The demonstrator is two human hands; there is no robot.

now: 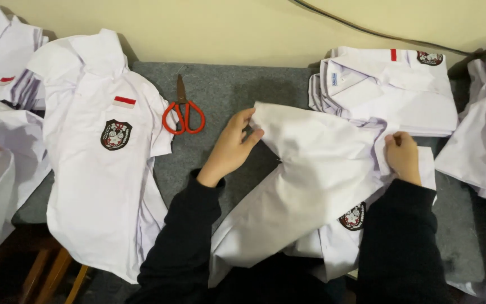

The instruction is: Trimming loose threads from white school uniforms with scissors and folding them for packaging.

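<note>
Fabric of a white shirt point(310, 169) lies spread across the middle of the grey felt table point(220, 90), partly doubled over, with a dark round badge point(353, 217) showing near its lower edge. The person's left hand point(233, 143) pinches the upper left corner of the folded panel between thumb and fingers, and the right hand point(403, 155) is closed on the cloth at the opposite edge, so the shirt hangs taut between the two grips. To fold it well, both hands would best keep even tension, line the edges up square and press the crease flat against the felt before letting go; a slack side would likely leave a skewed fold. Just beyond the right hand sits a stack of folded shirts point(383, 90), a useful guide for size and shape. Red-handled scissors point(183, 112) lie shut on the felt near the left hand, apart from the cloth. Farther left another shirt point(102, 169) lies flat with its badge up, draping over the table's edge, and more white garments point(485, 141) are heaped at the far right.
</note>
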